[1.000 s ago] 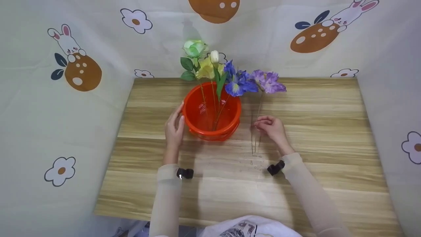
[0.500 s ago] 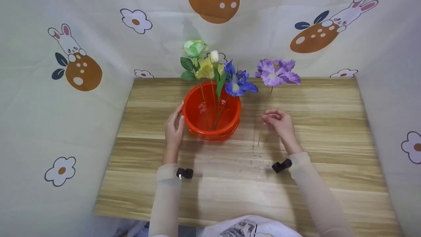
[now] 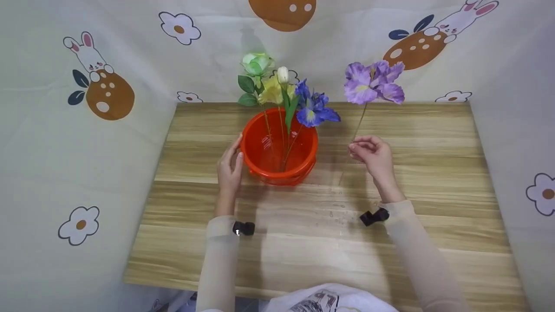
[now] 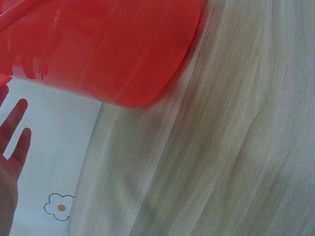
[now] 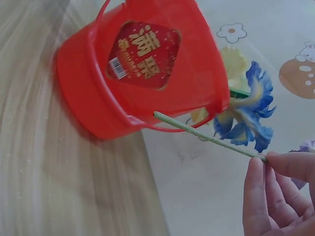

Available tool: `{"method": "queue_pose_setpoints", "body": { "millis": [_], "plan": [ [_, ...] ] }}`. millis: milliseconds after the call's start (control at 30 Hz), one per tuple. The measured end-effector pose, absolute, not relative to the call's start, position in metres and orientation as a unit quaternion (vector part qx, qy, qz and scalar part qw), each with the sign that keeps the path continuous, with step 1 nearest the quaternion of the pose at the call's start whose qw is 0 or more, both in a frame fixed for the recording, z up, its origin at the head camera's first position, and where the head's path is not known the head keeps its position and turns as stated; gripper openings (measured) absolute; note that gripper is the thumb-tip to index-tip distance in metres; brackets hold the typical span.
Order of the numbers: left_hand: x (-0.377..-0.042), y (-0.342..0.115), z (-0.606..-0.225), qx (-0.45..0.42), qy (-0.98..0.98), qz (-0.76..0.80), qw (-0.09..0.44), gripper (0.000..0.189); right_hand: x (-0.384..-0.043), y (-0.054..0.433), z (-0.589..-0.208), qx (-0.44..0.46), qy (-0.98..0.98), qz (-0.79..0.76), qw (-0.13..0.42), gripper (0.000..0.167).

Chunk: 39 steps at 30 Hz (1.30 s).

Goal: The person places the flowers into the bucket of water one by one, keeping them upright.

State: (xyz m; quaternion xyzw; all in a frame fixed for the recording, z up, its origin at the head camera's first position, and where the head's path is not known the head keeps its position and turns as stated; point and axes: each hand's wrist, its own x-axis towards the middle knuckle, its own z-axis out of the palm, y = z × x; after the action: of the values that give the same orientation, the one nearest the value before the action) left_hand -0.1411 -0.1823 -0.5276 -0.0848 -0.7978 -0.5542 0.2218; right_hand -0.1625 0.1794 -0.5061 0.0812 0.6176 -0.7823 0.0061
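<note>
A purple iris [image 3: 373, 84] stands upright above the table, its thin green stem [image 5: 211, 139] pinched between the thumb and fingers of my right hand [image 3: 373, 158]. The stem's cut lower end points toward the bucket in the right wrist view. My left hand [image 3: 230, 167] rests its fairly straight fingers against the left side of a red plastic bucket [image 3: 282, 175]. Leaning inside the bucket are a pale green rose [image 3: 256, 64], a yellow flower [image 3: 271, 91], a white tulip [image 3: 283, 74] and a blue iris [image 3: 315, 108]. The fingertips of my left hand are partly cut off in the left wrist view.
Small water drops [image 3: 331, 214] lie on the wooden table [image 3: 182, 255] in front of the bucket. A printed cloth [image 3: 208, 65] hangs behind the table and along both sides. The bucket's handle [image 5: 101, 81] hangs down its front, next to a label [image 5: 145, 56].
My right hand has lifted the purple iris up and to the right, away from the bucket, bringing its stem off the table. My left hand and the bucket stay where they were.
</note>
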Motion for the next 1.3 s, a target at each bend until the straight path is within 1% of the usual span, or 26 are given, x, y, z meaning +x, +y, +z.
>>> {"method": "queue_pose_setpoints", "body": {
  "millis": [133,267,467,500,633,867,1067,1167,1300],
  "plan": [
    [-0.141,-0.183,-0.527,-0.088,-0.800,-0.550,0.224,0.039,-0.162,0.176,-0.495,0.069,0.621,-0.780,-0.013,0.017],
    [-0.143,-0.185,-0.533,-0.088,-0.798,-0.552,0.225,0.039,-0.163,0.171,-0.485,0.055,0.610,-0.790,-0.031,0.024],
    [-0.143,-0.186,-0.533,-0.092,-0.797,-0.550,0.230,0.039,-0.165,0.159,-0.469,0.030,0.595,-0.802,-0.036,0.029],
    [-0.141,-0.185,-0.528,-0.089,-0.799,-0.549,0.228,0.038,-0.166,0.156,-0.467,0.027,0.595,-0.802,-0.034,0.029],
    [-0.141,-0.185,-0.530,-0.084,-0.800,-0.548,0.230,0.038,-0.170,0.145,-0.458,0.014,0.602,-0.797,-0.031,0.028],
    [-0.141,-0.184,-0.528,-0.081,-0.802,-0.547,0.227,0.039,-0.180,0.124,-0.443,-0.018,0.619,-0.784,-0.039,0.025],
    [-0.140,-0.183,-0.528,-0.077,-0.799,-0.553,0.222,0.039,-0.189,0.108,-0.441,-0.047,0.659,-0.749,-0.048,0.025],
    [-0.140,-0.182,-0.528,-0.076,-0.798,-0.556,0.220,0.039,-0.192,0.102,-0.444,-0.046,0.680,-0.730,-0.048,0.028],
    [-0.141,-0.182,-0.528,-0.079,-0.798,-0.554,0.223,0.039,-0.196,0.094,-0.449,-0.044,0.706,-0.705,-0.051,0.027]
  ]
}}
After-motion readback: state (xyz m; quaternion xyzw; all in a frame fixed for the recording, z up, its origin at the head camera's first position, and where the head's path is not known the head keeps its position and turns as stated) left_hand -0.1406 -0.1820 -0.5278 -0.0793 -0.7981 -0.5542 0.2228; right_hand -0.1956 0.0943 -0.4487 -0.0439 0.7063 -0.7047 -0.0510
